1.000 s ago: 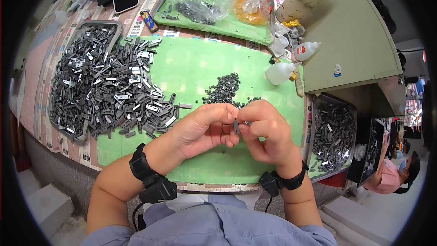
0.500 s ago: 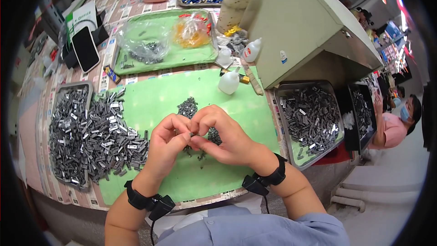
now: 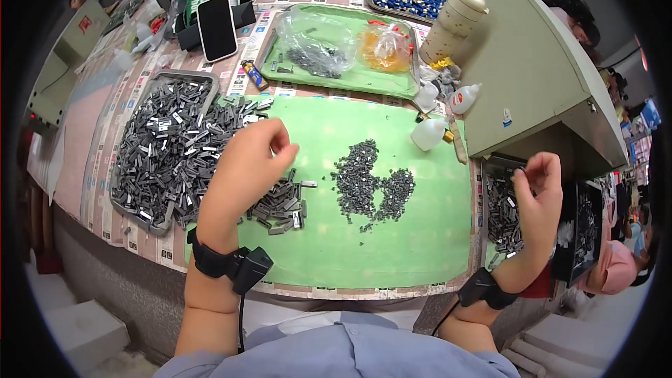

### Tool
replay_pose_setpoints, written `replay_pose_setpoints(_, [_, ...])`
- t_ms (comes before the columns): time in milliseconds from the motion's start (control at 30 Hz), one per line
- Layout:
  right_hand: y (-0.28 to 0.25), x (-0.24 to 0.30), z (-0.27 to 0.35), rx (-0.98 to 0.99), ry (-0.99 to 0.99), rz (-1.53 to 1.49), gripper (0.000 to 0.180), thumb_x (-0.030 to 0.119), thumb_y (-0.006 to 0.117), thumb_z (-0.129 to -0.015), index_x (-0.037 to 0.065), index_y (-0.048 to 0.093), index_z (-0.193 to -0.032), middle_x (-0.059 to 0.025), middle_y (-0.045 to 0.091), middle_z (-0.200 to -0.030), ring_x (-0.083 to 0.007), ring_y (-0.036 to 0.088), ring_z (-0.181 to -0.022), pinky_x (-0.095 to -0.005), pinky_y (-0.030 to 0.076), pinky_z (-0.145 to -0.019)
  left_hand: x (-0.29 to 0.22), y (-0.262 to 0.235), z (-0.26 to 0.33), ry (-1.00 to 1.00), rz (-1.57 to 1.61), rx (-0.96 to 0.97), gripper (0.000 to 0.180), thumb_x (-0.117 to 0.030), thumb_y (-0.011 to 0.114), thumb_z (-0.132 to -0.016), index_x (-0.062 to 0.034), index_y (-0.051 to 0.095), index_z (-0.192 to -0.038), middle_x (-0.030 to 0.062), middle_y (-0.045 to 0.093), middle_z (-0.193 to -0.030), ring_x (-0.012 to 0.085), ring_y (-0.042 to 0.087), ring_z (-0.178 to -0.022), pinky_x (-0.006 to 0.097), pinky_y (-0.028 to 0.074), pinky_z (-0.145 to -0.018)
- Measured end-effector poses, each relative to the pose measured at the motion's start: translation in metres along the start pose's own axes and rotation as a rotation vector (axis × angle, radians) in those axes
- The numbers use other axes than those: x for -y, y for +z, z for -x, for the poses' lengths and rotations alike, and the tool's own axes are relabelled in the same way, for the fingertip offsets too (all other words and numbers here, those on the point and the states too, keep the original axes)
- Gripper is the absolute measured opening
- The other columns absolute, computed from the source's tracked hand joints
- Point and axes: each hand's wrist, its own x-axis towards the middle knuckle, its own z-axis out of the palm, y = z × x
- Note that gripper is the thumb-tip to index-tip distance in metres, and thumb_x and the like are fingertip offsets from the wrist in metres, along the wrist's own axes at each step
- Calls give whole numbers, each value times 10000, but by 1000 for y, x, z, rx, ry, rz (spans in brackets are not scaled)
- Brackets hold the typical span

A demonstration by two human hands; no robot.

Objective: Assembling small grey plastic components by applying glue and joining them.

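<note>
Green sheeting [image 3: 420,259] bears dark parts [image 3: 356,180] beside a cabinet [image 3: 535,77]

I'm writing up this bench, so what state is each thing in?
Left hand: fingers bent, above grey parts, contents unclear
Right hand: raised at right tray, fingers bent, contents unclear
Left tray: overfull, spilling
Right tray: holding loose parts
Small dark pieces: loose, heaped
Phone: leaning, screen dark
Nearer squeeze bottle: standing
Clear bag: crumpled
</note>
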Motion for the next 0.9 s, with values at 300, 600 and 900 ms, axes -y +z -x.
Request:
replay_pose_setpoints(300, [-27, -44, 0, -93, 21, 453, 213, 7, 645, -777, -11, 531, -955, -130, 582, -815, -218, 588, -718, -314, 477, -666, 8, 16, 8, 64, -393, 170, 187, -148, 741, -673, -15, 611, -697, 125, 569, -719, 292, 573, -702, 370, 460, -645])
replay_pose_setpoints(600, [90, -16, -25, 210, 19, -211, 424, 124, 722, -777, 6, 487, -1110, -80, 582, -1024, -157, 576, -882, -294, 493, -709, -19, 21, 0, 279, 235, 101, 76, -59, 657, -815, -28, 597, -849, 41, 627, -808, 142, 601, -761, 299, 467, -679])
replay_pose_setpoints(900, [135, -34, -12, 306, 132, -200, 434, 117, 718, -771, 8, 497, -1127, -93, 604, -1010, -161, 597, -920, -299, 502, -700, -27, 39, 13, 360, 574, 102, 141, -12, 690, -818, -16, 594, -922, 77, 675, -892, 133, 637, -823, 266, 494, -767])
